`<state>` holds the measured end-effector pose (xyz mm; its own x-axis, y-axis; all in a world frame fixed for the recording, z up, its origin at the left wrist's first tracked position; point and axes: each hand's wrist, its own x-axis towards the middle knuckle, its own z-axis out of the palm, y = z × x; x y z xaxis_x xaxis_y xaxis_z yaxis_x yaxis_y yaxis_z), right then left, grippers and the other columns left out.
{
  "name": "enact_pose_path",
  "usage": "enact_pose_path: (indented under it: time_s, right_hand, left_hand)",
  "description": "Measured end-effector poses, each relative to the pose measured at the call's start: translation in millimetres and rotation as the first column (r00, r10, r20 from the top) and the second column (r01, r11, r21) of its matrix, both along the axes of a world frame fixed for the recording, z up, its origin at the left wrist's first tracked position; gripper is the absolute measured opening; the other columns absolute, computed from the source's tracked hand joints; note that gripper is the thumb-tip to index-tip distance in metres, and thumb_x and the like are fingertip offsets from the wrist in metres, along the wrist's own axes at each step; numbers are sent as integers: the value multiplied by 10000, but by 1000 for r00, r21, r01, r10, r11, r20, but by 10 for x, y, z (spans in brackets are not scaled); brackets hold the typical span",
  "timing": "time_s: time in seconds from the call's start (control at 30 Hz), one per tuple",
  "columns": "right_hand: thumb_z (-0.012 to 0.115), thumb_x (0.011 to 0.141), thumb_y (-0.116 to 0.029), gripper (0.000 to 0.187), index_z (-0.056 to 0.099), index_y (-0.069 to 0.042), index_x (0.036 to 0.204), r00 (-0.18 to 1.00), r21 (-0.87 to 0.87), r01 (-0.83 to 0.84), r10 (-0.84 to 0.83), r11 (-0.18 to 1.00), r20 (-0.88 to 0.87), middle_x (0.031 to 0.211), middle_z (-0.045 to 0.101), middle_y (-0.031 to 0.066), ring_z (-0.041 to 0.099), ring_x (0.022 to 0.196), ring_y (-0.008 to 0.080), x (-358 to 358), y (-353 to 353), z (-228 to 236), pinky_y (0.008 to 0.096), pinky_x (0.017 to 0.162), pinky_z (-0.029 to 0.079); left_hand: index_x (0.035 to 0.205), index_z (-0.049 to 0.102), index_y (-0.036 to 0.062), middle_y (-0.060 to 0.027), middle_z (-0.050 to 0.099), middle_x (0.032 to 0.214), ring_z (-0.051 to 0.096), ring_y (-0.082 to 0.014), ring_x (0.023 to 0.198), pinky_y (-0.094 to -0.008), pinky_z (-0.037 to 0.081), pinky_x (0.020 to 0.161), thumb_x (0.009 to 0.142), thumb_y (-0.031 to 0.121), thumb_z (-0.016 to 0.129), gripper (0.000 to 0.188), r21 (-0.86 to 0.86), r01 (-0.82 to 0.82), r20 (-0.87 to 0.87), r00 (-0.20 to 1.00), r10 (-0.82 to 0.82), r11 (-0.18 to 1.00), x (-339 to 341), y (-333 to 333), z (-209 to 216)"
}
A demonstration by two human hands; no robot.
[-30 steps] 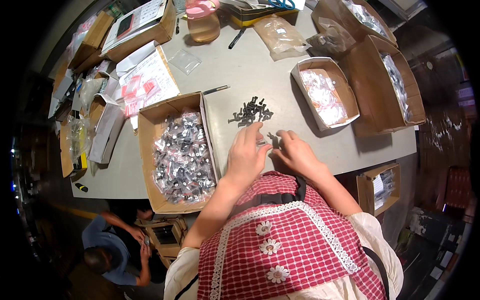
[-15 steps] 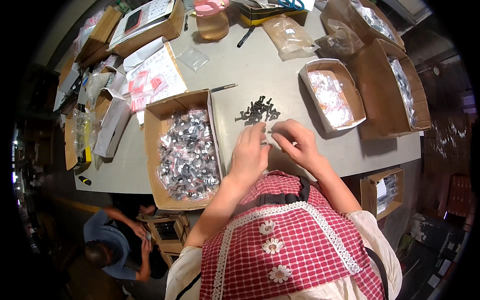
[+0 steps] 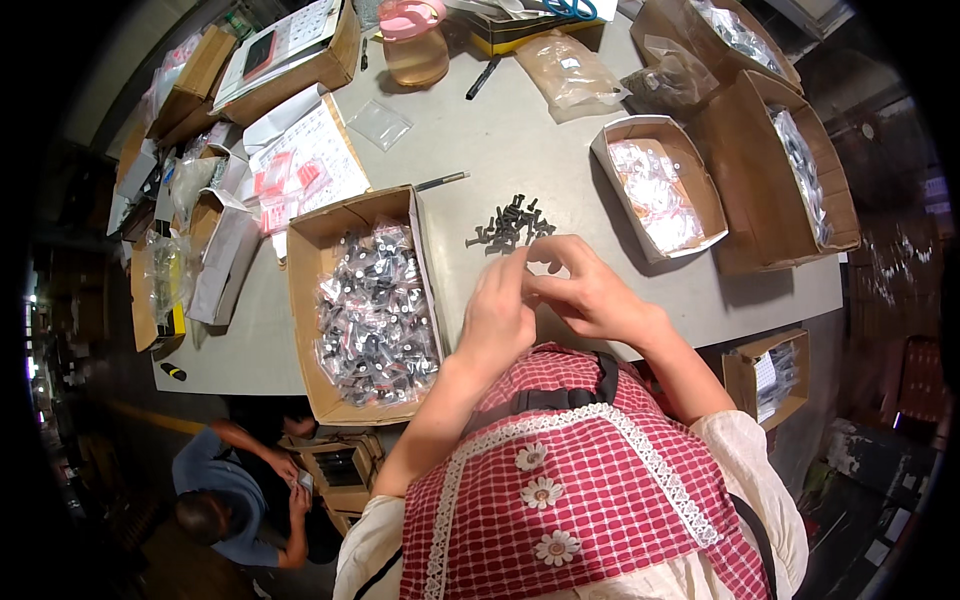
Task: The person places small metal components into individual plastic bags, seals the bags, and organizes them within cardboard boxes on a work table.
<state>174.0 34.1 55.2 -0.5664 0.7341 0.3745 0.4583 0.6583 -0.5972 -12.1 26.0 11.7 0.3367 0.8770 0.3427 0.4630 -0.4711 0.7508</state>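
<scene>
Presently: left hand (image 3: 497, 312) and right hand (image 3: 590, 295) meet fingertip to fingertip, pinching something too small to identify; dark screws (image 3: 510, 222) heaped just beyond the grip; judged rigid, light, roll-prone, best pinched by the shank

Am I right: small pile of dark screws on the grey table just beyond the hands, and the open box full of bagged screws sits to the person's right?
Not quite. The box of bagged screws sits to the person's left, beside the left hand. The pile of dark screws does lie on the grey table just beyond both hands, as the head view shows.
</scene>
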Motion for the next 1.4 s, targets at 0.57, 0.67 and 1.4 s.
enact_pose_path:
  time_s: [0.57, 0.67, 1.4]
  right_hand:
    - [700, 733, -10, 327, 675, -32, 1058, 991, 43, 35, -40, 998, 125, 1264, 542, 191, 516, 1203, 402, -15, -67, -33, 472, 1004, 478]
    - [704, 729, -9, 331, 672, -32, 1057, 988, 46, 61, -67, 997, 139, 1263, 544, 188, 512, 1206, 403, -23, -75, -79, 474, 1004, 478]
    - [691, 845, 33, 155, 642, -12, 986, 964, -146, 254, -263, 956, -45, 1001, 672, 131, 682, 857, 306, 64, -176, 65, 379, 726, 552]
  left_hand:
    - [1337, 487, -84, -257, 597, 1119, 613, -411, 1008, -465, 511, 896, 714, -114, 525, 625, -134, 83, 28, 996, -80, 987, -16, -3, 11]
    - [1342, 488, -85, -247, 601, 1120, 618, -395, 998, -460, 517, 875, 730, -110, 533, 614, -20, 61, 18, 998, -61, 998, -5, 1, -37]
    - [1078, 677, -8, -133, 714, 998, 700, -233, 837, -331, 563, 764, 862, 43, 703, 223, -237, 38, 216, 976, 14, 971, -37, 13, 133]
